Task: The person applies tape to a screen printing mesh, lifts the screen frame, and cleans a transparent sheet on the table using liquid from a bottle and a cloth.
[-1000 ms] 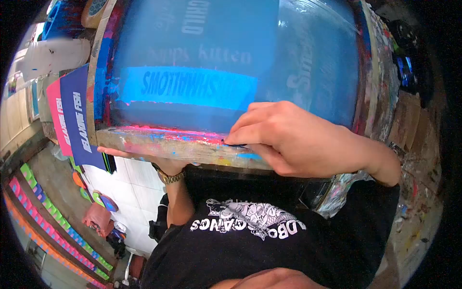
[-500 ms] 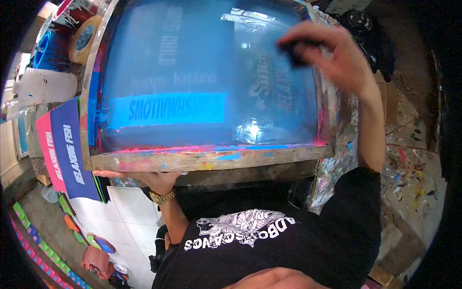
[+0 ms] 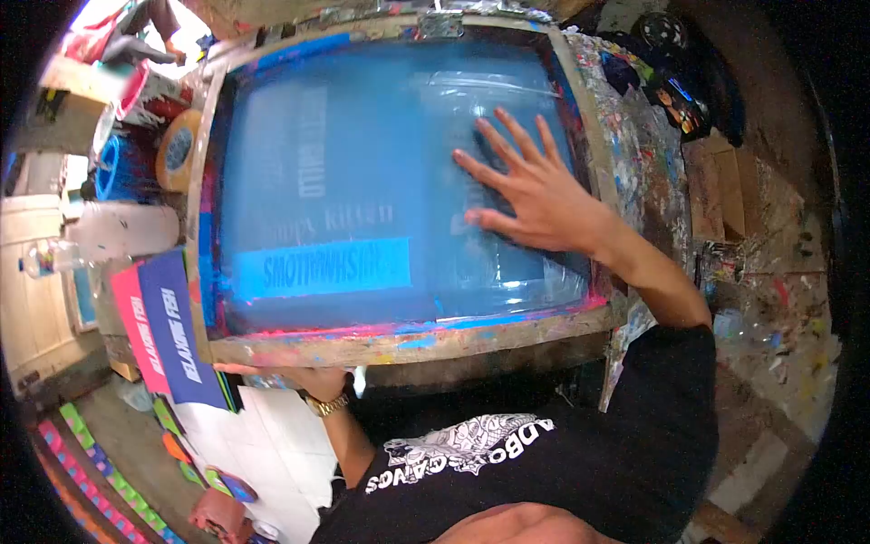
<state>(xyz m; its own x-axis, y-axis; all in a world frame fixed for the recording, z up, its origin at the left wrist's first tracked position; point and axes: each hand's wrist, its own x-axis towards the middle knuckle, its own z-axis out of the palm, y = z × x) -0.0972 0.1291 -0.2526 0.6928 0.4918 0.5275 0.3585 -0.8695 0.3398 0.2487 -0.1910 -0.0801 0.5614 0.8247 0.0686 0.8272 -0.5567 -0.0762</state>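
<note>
My right hand [image 3: 548, 195] is spread flat, fingers apart, over clear plastic film or tape [image 3: 535, 286] on the right part of a blue screen-printing mesh. Some lettering beneath the film is covered by the hand. The wooden screen frame [image 3: 408, 349] is smeared with pink and blue ink. At its near edge, toward the left, my left hand [image 3: 304, 376] supports the frame from below, its fingers partly hidden under the wood. Blue tape [image 3: 331, 269] bearing dark lettering lies across the mesh's lower left, below faint white words.
Pink and purple printed sheets [image 3: 181, 331] stick out left of the frame. Beyond them stand a white container [image 3: 131, 227], a roll of tape [image 3: 178, 150] and a blue tub [image 3: 113, 168]. An open cardboard box [image 3: 725, 195] sits at right, past the ink-stained table edge [image 3: 639, 172].
My right hand has come down and left, from a blur with something dark at its fingers to spread on the film. My left hand stays at the frame; the view has shifted.
</note>
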